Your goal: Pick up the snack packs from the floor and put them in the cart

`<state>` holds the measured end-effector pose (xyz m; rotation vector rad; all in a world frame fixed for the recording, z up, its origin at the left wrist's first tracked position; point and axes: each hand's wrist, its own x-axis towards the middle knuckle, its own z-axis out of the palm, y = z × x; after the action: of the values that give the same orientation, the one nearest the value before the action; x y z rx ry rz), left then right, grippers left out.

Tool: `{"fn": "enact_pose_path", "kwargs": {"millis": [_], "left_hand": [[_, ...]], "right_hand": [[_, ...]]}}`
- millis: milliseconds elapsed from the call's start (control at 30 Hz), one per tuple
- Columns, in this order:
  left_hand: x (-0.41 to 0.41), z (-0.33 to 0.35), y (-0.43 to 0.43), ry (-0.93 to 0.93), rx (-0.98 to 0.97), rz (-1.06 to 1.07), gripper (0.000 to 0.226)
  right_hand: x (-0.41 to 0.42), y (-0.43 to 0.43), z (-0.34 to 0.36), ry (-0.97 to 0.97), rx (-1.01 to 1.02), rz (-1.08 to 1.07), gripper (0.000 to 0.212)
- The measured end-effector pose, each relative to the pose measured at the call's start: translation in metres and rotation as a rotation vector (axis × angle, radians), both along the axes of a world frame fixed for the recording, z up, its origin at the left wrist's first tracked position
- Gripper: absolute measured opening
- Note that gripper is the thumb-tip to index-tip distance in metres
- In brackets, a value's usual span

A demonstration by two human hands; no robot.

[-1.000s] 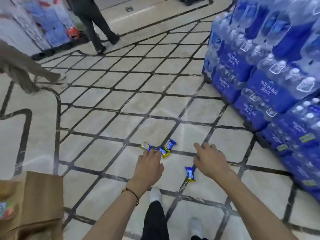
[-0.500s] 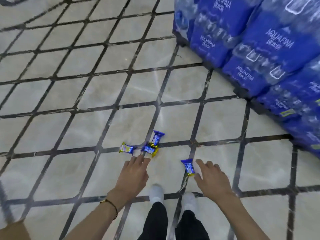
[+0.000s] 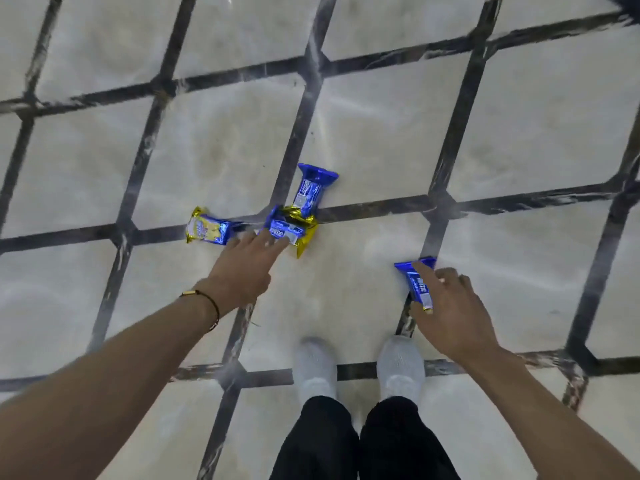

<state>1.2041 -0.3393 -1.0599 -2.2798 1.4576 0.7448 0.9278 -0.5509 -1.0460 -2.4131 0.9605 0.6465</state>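
Both hands have dropped closer to the floor (image 3: 346, 133). Our left hand (image 3: 242, 271), fingers straight, touches the middle pack (image 3: 289, 230) of three; our right hand (image 3: 450, 313) curls loosely over the lone pack (image 3: 417, 284), whether pinching it we cannot tell. These look light, crinkly and slippery, so we would pinch a crimped end. Open tile lies all round.

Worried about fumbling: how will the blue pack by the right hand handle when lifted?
The blue pack looks small, so probably light. Its glossy wrapper may slip and crinkle under the right hand. Lying flat, it likely won't roll.
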Motion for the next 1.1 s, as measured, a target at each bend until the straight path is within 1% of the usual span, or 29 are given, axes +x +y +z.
{"fn": "enact_pose_path", "kwargs": {"millis": [100,267,367,500,600,700,767,833,933,1100], "left_hand": [[0.014,-0.056,-0.001,-0.043,0.026,-0.017,0.085],[0.023,-0.132,-0.012,-0.081,0.03,-0.172,0.101],[0.026,-0.161,-0.02,-0.153,-0.017,-0.24,0.104],[0.027,-0.182,-0.023,-0.21,-0.038,-0.295,0.104],[0.019,-0.184,-0.021,-0.225,-0.05,-0.282,0.1],[0.003,-0.18,-0.018,-0.209,-0.02,-0.242,0.09],[-0.012,-0.175,-0.016,-0.183,0.021,-0.178,0.085],[-0.028,-0.164,-0.015,-0.137,0.06,-0.058,0.078],[-0.05,-0.136,-0.02,-0.072,0.054,0.117,0.071],[-0.078,-0.059,-0.048,-0.015,-0.061,0.282,0.063]], "right_hand": [[-0.011,-0.002,-0.065,0.021,-0.033,-0.019,0.074],[-0.019,-0.006,-0.147,0.107,-0.115,-0.037,0.087],[-0.02,-0.008,-0.177,0.127,-0.117,-0.068,0.087],[-0.021,-0.005,-0.196,0.099,-0.118,-0.115,0.076],[-0.019,-0.002,-0.199,0.098,-0.095,-0.158,0.068],[-0.015,0.004,-0.193,0.042,-0.058,-0.162,0.061],[-0.01,0.009,-0.186,0.017,-0.024,-0.159,0.058],[-0.004,0.012,-0.174,-0.008,-0.008,-0.162,0.058],[0.009,0.015,-0.145,-0.043,-0.002,-0.177,0.06],[0.032,0.011,-0.074,-0.08,-0.033,-0.158,0.058]]}}
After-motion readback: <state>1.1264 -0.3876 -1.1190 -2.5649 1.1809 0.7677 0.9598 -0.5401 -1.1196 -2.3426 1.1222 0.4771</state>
